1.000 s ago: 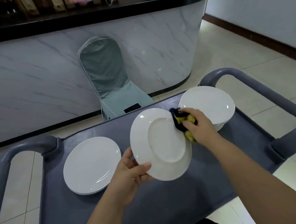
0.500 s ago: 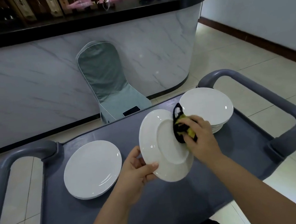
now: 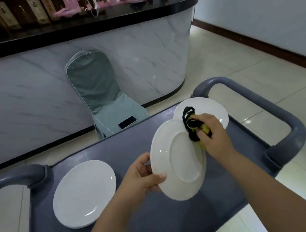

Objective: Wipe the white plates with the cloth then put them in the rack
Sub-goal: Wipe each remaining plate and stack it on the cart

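Note:
My left hand (image 3: pixel 141 177) grips the left rim of a white plate (image 3: pixel 177 162), held tilted above the grey cart top (image 3: pixel 141 226) with its underside toward me. My right hand (image 3: pixel 211 134) grips a black and yellow cloth (image 3: pixel 192 126) and presses it against the plate's upper right edge. A stack of white plates (image 3: pixel 213 109) sits at the cart's far right, partly behind my right hand. Another low stack of white plates (image 3: pixel 84 193) lies on the cart's left side.
Grey tubular handles rise at the cart's left end (image 3: pixel 13 179) and right end (image 3: pixel 281 121). Beyond the cart stands a chair with a green cover (image 3: pixel 99 95), a phone (image 3: pixel 127 122) lying on its seat. A marble-fronted counter (image 3: pixel 141 47) runs behind it.
The held plate has tilted more upright and shifted slightly right. My right hand with the cloth has moved up along the plate's right edge. Both stacks stay put.

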Demonstrator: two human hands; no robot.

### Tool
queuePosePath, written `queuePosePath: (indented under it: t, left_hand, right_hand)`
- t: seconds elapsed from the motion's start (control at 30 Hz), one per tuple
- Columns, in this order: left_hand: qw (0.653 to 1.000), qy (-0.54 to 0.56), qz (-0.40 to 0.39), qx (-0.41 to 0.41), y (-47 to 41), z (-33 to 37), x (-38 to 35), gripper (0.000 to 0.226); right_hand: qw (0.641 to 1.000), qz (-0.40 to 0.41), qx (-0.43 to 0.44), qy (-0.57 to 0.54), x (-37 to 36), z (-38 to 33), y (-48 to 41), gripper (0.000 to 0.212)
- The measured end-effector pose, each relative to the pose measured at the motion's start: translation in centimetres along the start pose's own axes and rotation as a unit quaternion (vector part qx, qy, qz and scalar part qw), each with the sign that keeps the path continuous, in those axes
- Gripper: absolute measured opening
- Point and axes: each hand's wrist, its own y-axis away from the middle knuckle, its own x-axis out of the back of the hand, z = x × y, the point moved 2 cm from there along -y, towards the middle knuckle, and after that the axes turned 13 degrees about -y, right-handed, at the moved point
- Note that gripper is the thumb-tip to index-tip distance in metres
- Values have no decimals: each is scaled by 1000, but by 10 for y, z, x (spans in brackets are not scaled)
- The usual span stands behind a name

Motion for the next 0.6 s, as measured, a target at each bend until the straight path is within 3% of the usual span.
queuePosePath:
  t: [0.07,0.13,0.23,0.27,0.33,0.43,0.5,0.6]
  left_hand:
    - [999,-32,-15,1,-9,6,-7,47]
    - [1000,-26,4,7,-19,13,-13,49]
    - [998,48,32,8,-32,15,-17,56]
    - [997,63,35,6,-34,15,-19,57]
    - [995,93,43,7,-38,16,-23,56]
    - [983,175,62,13,-42,15,-34,56]
    - [969,230,91,9,-46,15,-38,57]
    - [943,298,151,0,-58,19,-42,51]
  right_hand:
    - [1000,-20,3,-7,-11,-22,-22,43]
    - [992,-94,76,23,-28,-48,-25,42]
    - [934,-232,252,103,-49,-77,-8,40]
    - [923,-248,270,114,-47,-78,-13,40]
    - [949,-217,208,91,-36,-71,-35,42]
    - [989,-138,44,28,-6,-41,-74,42]
    - [993,-102,-55,6,19,-14,-86,39]
    - [991,-41,-124,8,46,17,-61,37]
